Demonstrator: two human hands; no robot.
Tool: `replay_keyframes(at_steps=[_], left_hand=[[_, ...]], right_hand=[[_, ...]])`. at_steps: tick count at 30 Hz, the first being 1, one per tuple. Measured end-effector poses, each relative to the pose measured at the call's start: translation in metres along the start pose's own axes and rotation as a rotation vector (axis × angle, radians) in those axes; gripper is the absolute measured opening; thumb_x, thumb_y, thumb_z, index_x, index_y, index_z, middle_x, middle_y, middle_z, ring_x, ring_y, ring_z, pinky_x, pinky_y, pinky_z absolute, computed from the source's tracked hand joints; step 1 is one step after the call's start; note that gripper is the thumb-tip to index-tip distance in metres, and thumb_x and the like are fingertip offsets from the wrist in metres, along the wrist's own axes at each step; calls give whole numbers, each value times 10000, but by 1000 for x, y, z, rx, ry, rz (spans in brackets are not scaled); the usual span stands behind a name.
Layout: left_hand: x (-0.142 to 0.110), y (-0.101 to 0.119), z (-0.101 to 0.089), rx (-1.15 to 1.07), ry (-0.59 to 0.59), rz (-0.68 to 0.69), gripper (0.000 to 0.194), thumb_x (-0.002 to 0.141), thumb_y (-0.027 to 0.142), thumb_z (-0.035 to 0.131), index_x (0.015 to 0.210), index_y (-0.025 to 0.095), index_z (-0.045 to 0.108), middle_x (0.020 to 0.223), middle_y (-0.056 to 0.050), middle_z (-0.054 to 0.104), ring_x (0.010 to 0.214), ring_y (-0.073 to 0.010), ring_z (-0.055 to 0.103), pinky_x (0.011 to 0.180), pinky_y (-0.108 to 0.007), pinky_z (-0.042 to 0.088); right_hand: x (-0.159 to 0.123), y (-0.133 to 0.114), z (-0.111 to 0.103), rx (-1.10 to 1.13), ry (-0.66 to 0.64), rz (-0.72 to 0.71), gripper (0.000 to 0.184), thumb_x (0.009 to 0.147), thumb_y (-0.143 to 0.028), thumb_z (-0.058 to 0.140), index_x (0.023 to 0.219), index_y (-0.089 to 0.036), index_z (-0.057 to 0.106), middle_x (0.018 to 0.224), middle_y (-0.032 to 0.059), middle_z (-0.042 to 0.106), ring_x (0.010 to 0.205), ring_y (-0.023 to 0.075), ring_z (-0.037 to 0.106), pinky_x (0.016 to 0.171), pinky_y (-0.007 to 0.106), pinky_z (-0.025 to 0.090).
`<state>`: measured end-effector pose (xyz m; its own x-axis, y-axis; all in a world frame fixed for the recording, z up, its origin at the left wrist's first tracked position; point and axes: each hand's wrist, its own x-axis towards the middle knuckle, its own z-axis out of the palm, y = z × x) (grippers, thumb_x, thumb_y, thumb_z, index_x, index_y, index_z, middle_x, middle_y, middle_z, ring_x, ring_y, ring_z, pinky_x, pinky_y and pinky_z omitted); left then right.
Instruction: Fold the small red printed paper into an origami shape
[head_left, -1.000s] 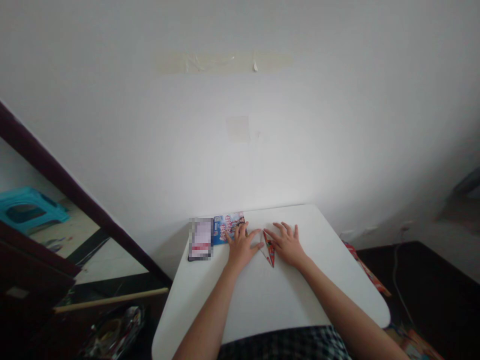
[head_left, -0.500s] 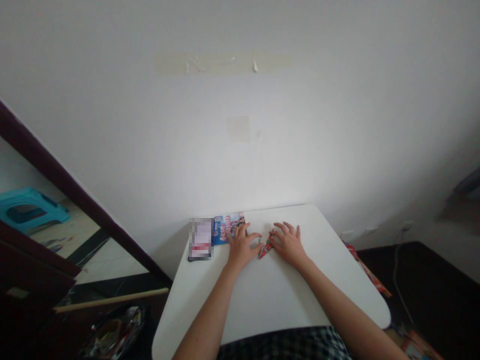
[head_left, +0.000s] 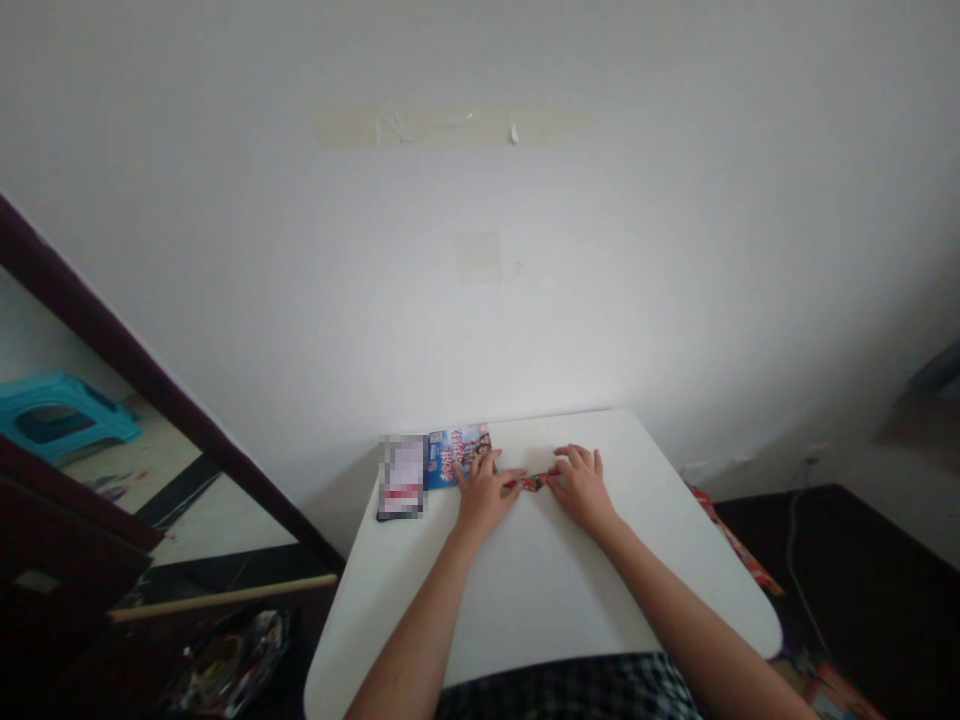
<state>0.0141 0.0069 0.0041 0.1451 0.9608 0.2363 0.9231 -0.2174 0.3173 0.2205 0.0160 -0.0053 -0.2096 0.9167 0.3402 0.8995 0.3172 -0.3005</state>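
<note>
A small strip of folded paper (head_left: 534,483), red with a multicoloured print, spans the gap between my two hands just over the white table. My left hand (head_left: 484,490) pinches its left end between thumb and index finger, with the other fingers spread over the edge of a blue printed booklet (head_left: 444,465). At the strip's right end, my right hand (head_left: 581,485) has it between thumb and fingertips. Both ends of the paper are partly covered by my fingers.
A phone-like flat object (head_left: 403,478), its face blurred out, lies left of the booklet. The white table (head_left: 547,610) meets the wall (head_left: 600,330) behind. On the left are a dark-framed mirror (head_left: 217,520) showing a blue stool and a dark bin (head_left: 232,660).
The red paper has turned from a slanted position to nearly level. My left thumb and index finger, apart before, have closed on its left end; my right hand stays at the other end.
</note>
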Motion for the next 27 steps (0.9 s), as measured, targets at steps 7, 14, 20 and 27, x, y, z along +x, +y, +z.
replay_keyframes(at_steps=[7,14,20,27], left_hand=[[1,-2,3,-16,19,-15,281,838,553,636,1108,517,705,1480,2,500,1394,-340,336,1131,-735,106],[-1,-1,3,-15,39,8,311,814,544,674,1120,498,707,1473,4,504,1392,-344,341,1148,-721,104],[0,-1,3,-43,51,28,222,828,548,657,1016,478,751,1431,7,549,1381,-324,366,1148,-729,69],[1,-2,5,-43,54,12,200,818,545,670,993,491,749,1413,14,567,1369,-311,388,1136,-747,61]], right_hand=[[-1,-1,-7,93,-110,-197,317,934,-242,512,1152,-389,689,1199,4,682,1293,221,460,1188,600,92],[1,0,-6,127,-113,-138,227,923,-366,578,1095,-413,718,1155,-8,705,1321,252,435,1178,633,56],[2,0,-5,85,-110,-150,207,933,-400,580,1079,-419,725,1151,-5,708,1318,251,447,1179,633,65],[2,5,3,128,-28,-215,169,910,-374,637,1040,-403,741,1085,7,721,1306,272,467,1161,682,84]])
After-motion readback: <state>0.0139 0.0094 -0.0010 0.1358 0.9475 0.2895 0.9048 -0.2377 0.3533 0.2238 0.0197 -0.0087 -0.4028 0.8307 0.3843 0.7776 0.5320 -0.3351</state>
